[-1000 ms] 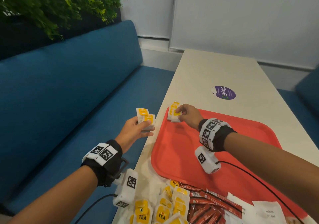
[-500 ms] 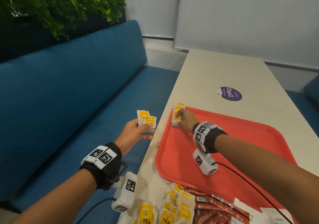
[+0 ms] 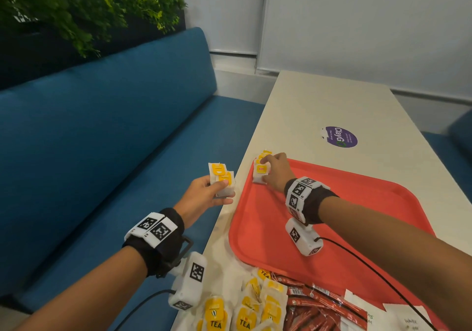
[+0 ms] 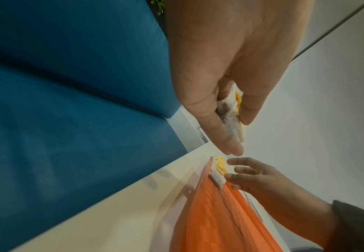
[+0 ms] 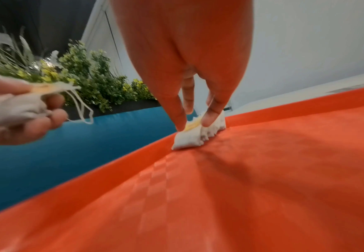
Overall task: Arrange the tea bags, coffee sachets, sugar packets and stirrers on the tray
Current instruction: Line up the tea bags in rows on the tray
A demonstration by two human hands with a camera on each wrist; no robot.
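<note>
A red tray [image 3: 344,223] lies on the cream table [image 3: 319,106]. In its far left corner stands a small stack of white tea bags [image 3: 261,171] with yellow tags. My right hand [image 3: 274,171] pinches that stack between thumb and fingers, and the bags touch the tray floor [image 5: 187,136]. My left hand [image 3: 204,195] hovers off the table's left edge and grips two tea bags [image 3: 221,178] between thumb and fingers [image 4: 230,116]. More tea bags [image 3: 245,307], red coffee sachets [image 3: 316,307] and white sugar packets [image 3: 406,318] lie at the near edge.
A blue bench seat [image 3: 102,152] runs along the table's left side, with green plants [image 3: 76,6] behind it. A purple sticker [image 3: 339,136] is stuck on the table beyond the tray. A black cable [image 3: 370,269] trails from my right wrist across the tray.
My right hand has lowered the stack of tea bags into the tray's far left corner. My left hand has stayed in place with its two tea bags.
</note>
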